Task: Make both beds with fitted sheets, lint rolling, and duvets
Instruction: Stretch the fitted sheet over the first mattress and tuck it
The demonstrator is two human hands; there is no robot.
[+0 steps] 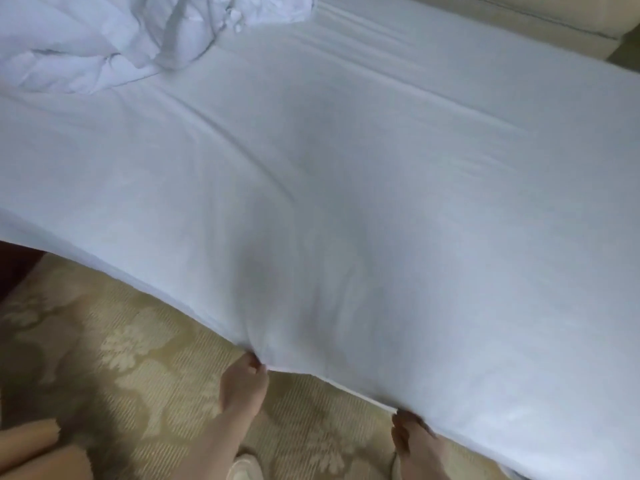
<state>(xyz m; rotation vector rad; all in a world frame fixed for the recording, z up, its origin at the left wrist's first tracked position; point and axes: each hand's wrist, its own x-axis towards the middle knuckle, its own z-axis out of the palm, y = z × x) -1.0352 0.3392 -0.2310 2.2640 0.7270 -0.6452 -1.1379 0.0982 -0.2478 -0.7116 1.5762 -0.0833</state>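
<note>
Two hands work the near hem of the sheet (346, 202), which lies spread wide ahead of me, its near edge raised above the carpet (138, 375). My left hand (244, 379) pinches the hem. My right hand (410, 438) meets the same hem with its fingertips under the cloth, so I cannot tell whether it grips. The duvet (97, 39) sits bunched on the sheet's far corner. Risks, as I judge them: an uneven pull skews the sheet or deepens the creases running from my left hand; the duvet's weight pins the far side; a thin pinch slips.
</note>
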